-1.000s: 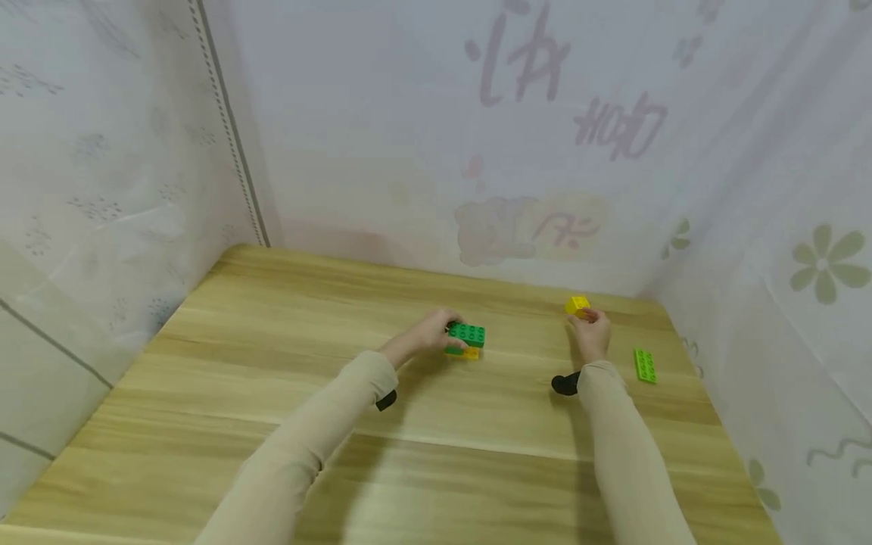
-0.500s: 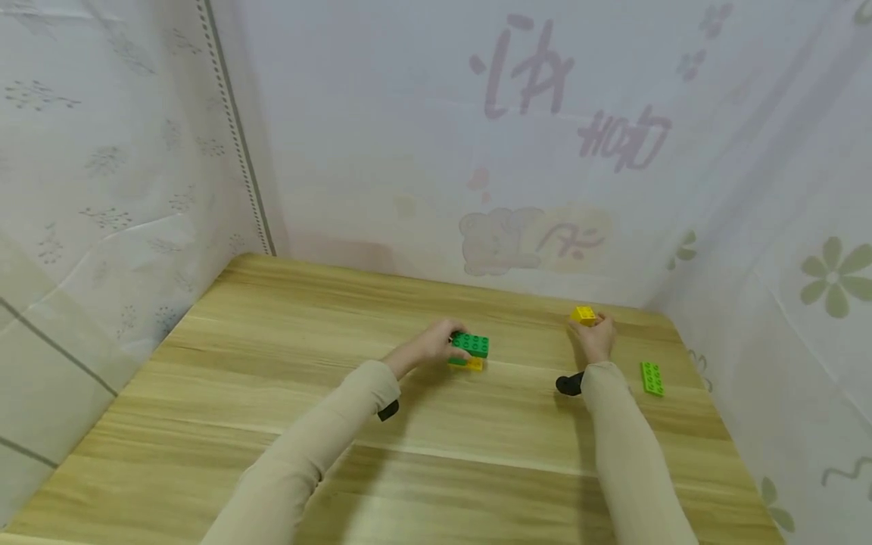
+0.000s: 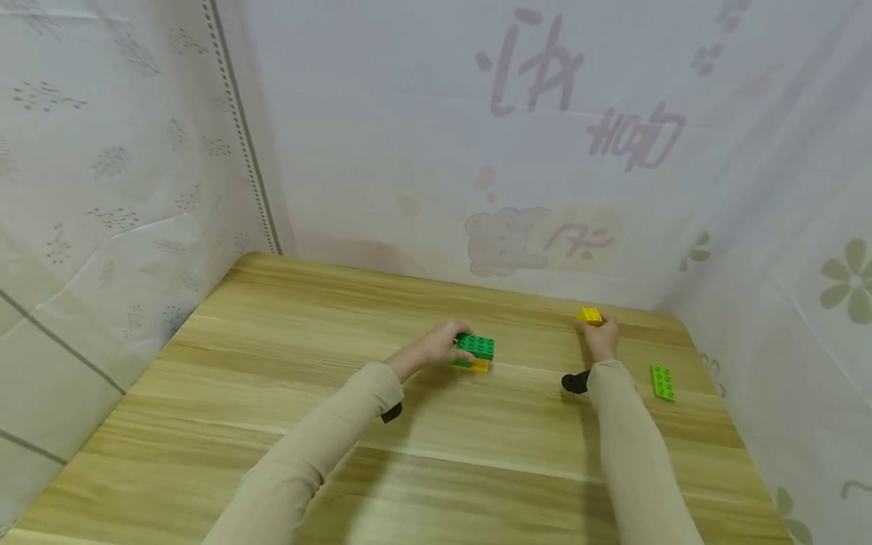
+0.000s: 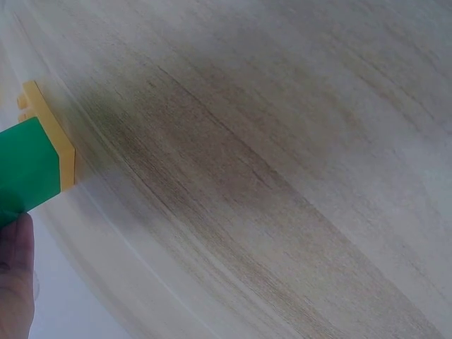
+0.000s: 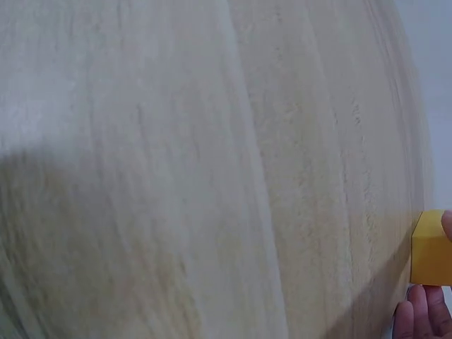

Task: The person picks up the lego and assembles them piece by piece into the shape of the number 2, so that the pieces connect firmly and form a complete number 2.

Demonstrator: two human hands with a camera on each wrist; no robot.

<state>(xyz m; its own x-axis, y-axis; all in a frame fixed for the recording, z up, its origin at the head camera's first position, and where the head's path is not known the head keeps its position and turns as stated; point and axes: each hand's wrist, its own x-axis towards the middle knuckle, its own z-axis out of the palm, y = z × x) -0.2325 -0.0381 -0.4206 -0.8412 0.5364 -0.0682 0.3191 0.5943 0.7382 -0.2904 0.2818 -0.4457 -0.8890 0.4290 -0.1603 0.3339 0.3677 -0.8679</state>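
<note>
My left hand (image 3: 439,350) grips a green brick (image 3: 475,347) stacked on a thin yellow plate (image 3: 479,367) near the middle of the wooden table (image 3: 272,378). In the left wrist view the green brick (image 4: 25,173) and yellow plate (image 4: 53,138) show at the left edge, with a fingertip (image 4: 14,272) below them. My right hand (image 3: 601,337) pinches a small yellow brick (image 3: 590,316) near the table's far right corner. The right wrist view shows that yellow brick (image 5: 431,247) at its right edge, fingertips (image 5: 424,314) under it.
A flat light-green plate (image 3: 662,382) lies on the table right of my right forearm. Patterned white curtains (image 3: 477,136) close in the table at the back, left and right. Black wrist-camera straps (image 3: 575,382) sit on both forearms.
Both hands keep their hold on their bricks. The right hand's yellow brick has dropped slightly closer to the table. The head view has shifted a little.
</note>
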